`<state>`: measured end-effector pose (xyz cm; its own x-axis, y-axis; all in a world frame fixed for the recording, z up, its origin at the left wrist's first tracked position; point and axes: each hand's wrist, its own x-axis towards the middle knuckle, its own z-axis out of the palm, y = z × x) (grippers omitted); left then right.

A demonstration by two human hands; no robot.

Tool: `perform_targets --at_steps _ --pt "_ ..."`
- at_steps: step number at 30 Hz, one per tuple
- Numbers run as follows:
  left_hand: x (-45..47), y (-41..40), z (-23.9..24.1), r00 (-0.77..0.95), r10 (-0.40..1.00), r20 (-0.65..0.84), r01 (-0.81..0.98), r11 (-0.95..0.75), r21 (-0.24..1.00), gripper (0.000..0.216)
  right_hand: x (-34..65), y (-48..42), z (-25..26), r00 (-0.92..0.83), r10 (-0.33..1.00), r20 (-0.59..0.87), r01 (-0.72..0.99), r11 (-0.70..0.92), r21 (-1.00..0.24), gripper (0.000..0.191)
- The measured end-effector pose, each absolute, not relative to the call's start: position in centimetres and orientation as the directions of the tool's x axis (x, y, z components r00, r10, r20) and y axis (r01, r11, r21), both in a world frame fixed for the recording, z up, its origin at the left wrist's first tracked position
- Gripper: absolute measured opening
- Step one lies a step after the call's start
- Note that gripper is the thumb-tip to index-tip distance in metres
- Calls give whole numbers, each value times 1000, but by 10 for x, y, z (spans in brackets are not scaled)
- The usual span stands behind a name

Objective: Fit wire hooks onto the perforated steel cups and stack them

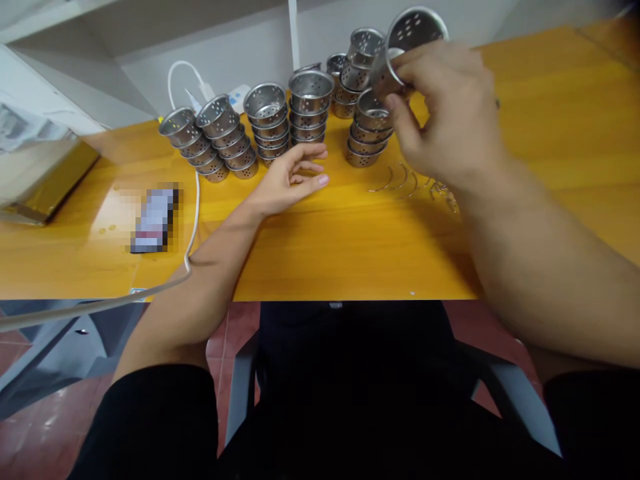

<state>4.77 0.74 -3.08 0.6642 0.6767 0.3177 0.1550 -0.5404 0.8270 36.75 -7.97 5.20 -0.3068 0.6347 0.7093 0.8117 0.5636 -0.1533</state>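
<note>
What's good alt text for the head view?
The right hand holds a perforated metal cup near a stack of similar cups on a yellow-brown table. The empty left hand is beside more cup stacks; thin curved wires lie at right.

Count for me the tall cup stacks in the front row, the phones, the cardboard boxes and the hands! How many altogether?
Front-row cup stacks: 5
Phone: 1
Cardboard box: 1
Hands: 2, left hand and right hand
Total: 9
</note>
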Motion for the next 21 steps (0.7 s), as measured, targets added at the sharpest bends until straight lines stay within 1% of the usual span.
perform_targets --at_steps 3,6,7,9,15,17,21 --pt "49 4 -31 669 677 307 151 -528 836 82 378 -67 45 -254 745 616 834 491 -250 38" --pt "50 3 -31 667 682 299 168 -528 832 80 379 -57 38 -234 788 569 833 464 -301 48" --pt "50 3 -31 668 682 297 175 -531 829 79 377 -55 37 -232 794 562 838 457 -299 50" --pt "50 4 -31 672 678 298 183 -542 820 78 374 -52 37 -234 804 547 857 436 -274 48" --pt "50 6 -33 689 652 317 171 -571 803 73 369 -52 40 -260 828 497 913 379 -154 25" --pt "50 4 -32 688 653 317 169 -569 805 71 366 -54 42 -256 844 471 929 349 -121 20" --pt "50 3 -30 688 652 320 162 -568 807 68 360 -56 47 -213 891 401 950 284 -127 19"
